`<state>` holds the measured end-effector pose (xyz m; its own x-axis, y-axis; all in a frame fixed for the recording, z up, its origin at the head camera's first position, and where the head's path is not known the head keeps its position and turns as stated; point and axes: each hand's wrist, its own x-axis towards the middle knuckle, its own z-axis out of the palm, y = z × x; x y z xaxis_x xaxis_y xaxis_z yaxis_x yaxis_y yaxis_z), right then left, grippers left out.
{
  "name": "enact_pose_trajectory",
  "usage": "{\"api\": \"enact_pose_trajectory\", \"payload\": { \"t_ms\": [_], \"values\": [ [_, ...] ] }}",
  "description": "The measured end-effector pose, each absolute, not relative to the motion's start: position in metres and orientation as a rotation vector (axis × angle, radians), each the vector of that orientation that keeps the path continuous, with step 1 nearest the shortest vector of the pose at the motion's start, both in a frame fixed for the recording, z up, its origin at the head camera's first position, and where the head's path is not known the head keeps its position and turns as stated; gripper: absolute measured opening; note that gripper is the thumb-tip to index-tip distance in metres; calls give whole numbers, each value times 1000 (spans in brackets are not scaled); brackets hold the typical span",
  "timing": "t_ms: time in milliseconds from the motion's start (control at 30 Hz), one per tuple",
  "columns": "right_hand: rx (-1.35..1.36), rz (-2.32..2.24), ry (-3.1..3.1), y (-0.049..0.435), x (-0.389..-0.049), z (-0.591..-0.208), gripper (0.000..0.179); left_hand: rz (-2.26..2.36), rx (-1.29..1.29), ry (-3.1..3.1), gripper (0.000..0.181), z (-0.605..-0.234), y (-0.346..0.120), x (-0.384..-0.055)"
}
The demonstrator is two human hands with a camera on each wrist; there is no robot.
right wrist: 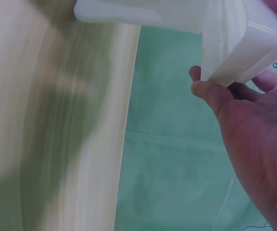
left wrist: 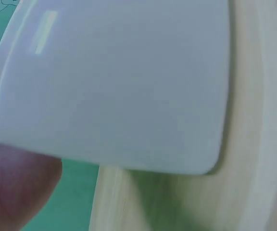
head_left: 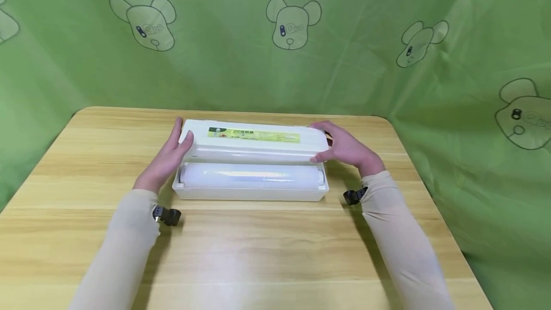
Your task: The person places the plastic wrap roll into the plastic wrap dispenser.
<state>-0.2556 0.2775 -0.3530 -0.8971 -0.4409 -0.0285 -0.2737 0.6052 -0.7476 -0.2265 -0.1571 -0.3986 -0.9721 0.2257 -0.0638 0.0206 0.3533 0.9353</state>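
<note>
A white plastic lid (head_left: 258, 149) with a green and yellow label (head_left: 254, 135) is raised and tilted above the back of a long white box (head_left: 249, 194). In the box lies a shiny roll of cling film (head_left: 254, 176). My left hand (head_left: 165, 157) holds the lid's left end, thumb at its front corner and fingers along the end. At the other end my right hand (head_left: 344, 146) grips the lid, thumb in front and fingers behind. The right wrist view shows that hand (right wrist: 254, 125) pinching the lid's edge, apart from the box below.
The box stands on a light wooden table (head_left: 249, 252), towards its far edge. A green curtain (head_left: 224, 75) printed with bear heads hangs behind and beside the table. Small black cameras (head_left: 355, 196) are strapped to both wrists.
</note>
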Motion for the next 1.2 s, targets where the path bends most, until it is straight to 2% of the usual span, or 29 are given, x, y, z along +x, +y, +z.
{"api": "enact_pose_trajectory", "payload": {
  "t_ms": [133, 267, 533, 1200],
  "values": [
    [-586, -1163, 2635, 288, -268, -370, 90, 1680, 234, 2453, 74, -402, -156, -228],
    [-620, -1185, 2637, 289, -267, -369, 91, 1707, 237, 2474, 78, -402, -157, -226],
    [-633, -1407, 2526, 290, -258, -370, 91, 1700, 259, 2554, 95, -403, -155, -221],
    [-724, -1537, 2472, 293, -233, -373, 88, 1796, 368, 2540, 104, -399, -159, -198]
  ]
}}
